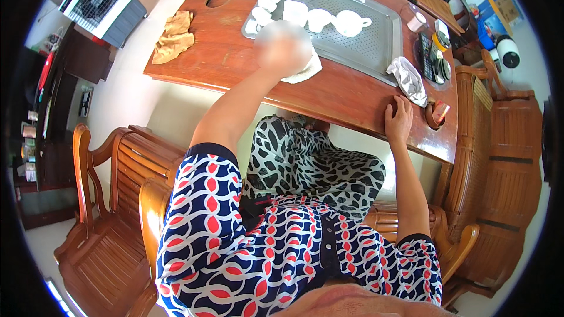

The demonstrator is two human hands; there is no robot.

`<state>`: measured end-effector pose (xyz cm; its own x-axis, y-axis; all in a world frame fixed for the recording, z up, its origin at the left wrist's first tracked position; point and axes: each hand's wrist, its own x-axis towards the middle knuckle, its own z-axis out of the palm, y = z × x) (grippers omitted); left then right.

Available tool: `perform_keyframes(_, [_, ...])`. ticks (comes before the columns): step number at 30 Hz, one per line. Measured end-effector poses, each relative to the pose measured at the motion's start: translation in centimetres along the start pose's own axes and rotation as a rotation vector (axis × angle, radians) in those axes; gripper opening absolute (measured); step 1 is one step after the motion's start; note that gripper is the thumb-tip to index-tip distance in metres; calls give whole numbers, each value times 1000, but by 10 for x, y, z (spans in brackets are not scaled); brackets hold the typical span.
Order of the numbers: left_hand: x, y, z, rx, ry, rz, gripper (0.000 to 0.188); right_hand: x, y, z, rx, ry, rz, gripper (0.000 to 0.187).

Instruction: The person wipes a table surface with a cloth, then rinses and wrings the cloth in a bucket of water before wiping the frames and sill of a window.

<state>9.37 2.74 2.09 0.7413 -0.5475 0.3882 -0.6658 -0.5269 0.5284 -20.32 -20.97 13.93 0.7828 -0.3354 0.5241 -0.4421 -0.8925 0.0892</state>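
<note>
While the left hand (284,47) pressed a white cloth (305,69) on the table (223,58) beside the tray (376,41), blur hid its grip. The right hand (399,120) lay open at the table's near edge, near a crumpled rag (408,79).

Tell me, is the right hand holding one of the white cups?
No, the right hand lies flat on the wooden table edge, empty, apart from the white cups.
</note>
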Motion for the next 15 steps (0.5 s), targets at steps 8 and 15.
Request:
perform_keyframes(8, [13, 126, -6, -82, -216, 205, 67, 9, -9, 0, 0, 5, 22, 36])
perform_keyframes(15, [-3, 217, -1, -200, -263, 320, 63, 18, -9, 10, 30, 44, -41, 32])
